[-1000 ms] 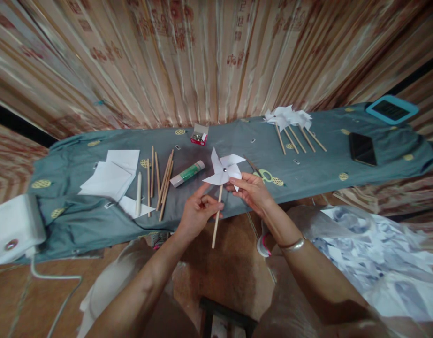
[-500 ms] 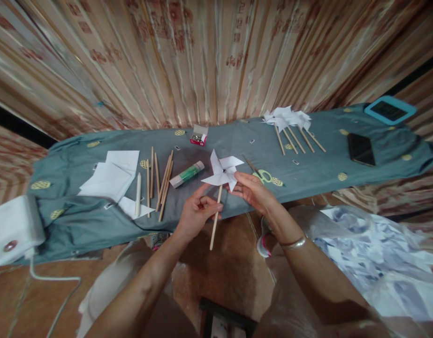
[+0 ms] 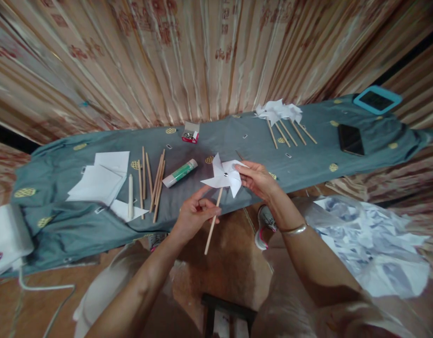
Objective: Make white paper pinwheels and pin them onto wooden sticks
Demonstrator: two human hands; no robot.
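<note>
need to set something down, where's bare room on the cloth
Bare cloth lies between the red box and the lying pinwheels, and on the near side of those pinwheels and the dark device. It's crowded from the tube leftward through sticks to papers.

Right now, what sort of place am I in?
Likely a makeshift craft corner, perhaps at home: patterned curtains hang behind a cloth-covered table holding paper pinwheels and loose sticks.

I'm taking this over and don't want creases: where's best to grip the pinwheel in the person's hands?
Probably the stick's bare lower end, approached from the near side: it's slim, straight and sticks out below the left hand. The right hand already pinches a blade of the pinwheel, and that thin folded paper looks easy to crease.
</note>
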